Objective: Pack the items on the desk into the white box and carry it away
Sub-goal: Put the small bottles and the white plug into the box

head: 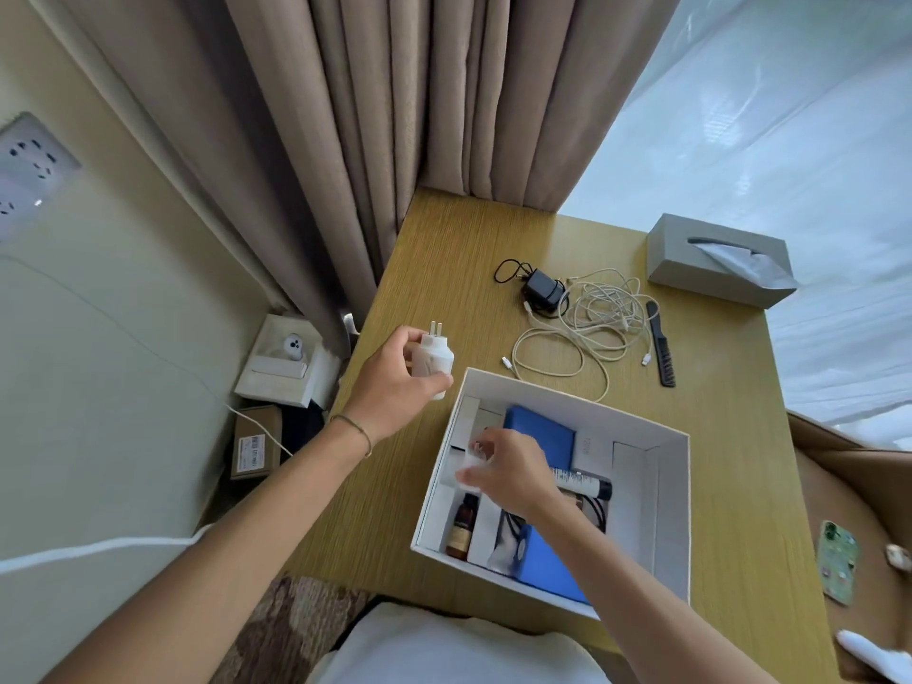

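Note:
The white box [673,510] sits open on the wooden desk [444,269]. Inside lie blue packages [540,431], a brown bottle [461,528] and a black-capped tube [587,483]. My left hand [395,375] hovers just left of the box, shut on a white plug adapter [435,360] with its prongs up. My right hand [508,469] is inside the box, fingers closed on a small white item [471,464] that I cannot make out. On the desk behind the box lie a white cable tangle [587,320], a black charger [543,288] and a black comb [661,343].
A grey tissue box [720,259] stands at the desk's far right corner. Curtains [395,116] hang behind the desk. Small cartons [284,362] sit on the floor to the left. A phone [836,562] lies on a brown surface to the right.

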`<state>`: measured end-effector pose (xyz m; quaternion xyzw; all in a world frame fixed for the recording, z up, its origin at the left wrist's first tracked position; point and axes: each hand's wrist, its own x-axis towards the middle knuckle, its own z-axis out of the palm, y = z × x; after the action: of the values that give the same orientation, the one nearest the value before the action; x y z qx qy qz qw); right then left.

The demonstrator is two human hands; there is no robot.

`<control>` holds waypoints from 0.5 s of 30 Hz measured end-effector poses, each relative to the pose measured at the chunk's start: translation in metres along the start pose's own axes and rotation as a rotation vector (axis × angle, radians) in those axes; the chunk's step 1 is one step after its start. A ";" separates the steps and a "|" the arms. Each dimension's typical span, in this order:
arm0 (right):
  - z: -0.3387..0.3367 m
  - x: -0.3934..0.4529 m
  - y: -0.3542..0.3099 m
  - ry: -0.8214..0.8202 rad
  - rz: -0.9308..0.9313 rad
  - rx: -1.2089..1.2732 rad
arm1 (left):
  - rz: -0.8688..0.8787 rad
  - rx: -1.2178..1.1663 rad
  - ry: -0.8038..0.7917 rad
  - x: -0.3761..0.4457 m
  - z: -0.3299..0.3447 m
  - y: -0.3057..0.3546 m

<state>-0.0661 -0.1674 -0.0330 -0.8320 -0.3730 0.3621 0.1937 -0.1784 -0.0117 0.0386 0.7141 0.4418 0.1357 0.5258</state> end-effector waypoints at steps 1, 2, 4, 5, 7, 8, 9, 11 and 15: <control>0.004 0.001 0.001 0.018 -0.005 -0.035 | -0.003 0.004 -0.005 -0.004 -0.002 -0.002; 0.006 0.002 0.001 0.039 -0.015 -0.071 | -0.005 0.008 -0.012 -0.008 -0.003 -0.003; 0.010 0.004 0.000 0.063 -0.046 -0.188 | -0.002 0.014 -0.025 -0.014 -0.005 -0.005; 0.012 0.005 0.000 0.066 -0.068 -0.273 | 0.000 0.018 -0.028 -0.017 -0.006 -0.006; 0.016 0.006 0.001 0.067 -0.108 -0.425 | 0.005 0.026 -0.035 -0.023 -0.006 -0.006; 0.017 0.007 0.002 0.068 -0.127 -0.477 | 0.008 0.032 -0.041 -0.025 -0.006 -0.006; 0.018 0.008 0.003 0.071 -0.148 -0.517 | 0.011 0.042 -0.048 -0.027 -0.006 -0.006; 0.019 0.009 0.004 0.072 -0.195 -0.595 | 0.019 0.069 -0.061 -0.030 -0.005 -0.005; 0.019 0.008 0.006 0.072 -0.276 -0.799 | 0.031 0.111 -0.085 -0.038 -0.001 0.000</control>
<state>-0.0738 -0.1639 -0.0523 -0.7960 -0.5850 0.1303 -0.0847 -0.2010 -0.0407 0.0493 0.7541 0.4148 0.0886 0.5015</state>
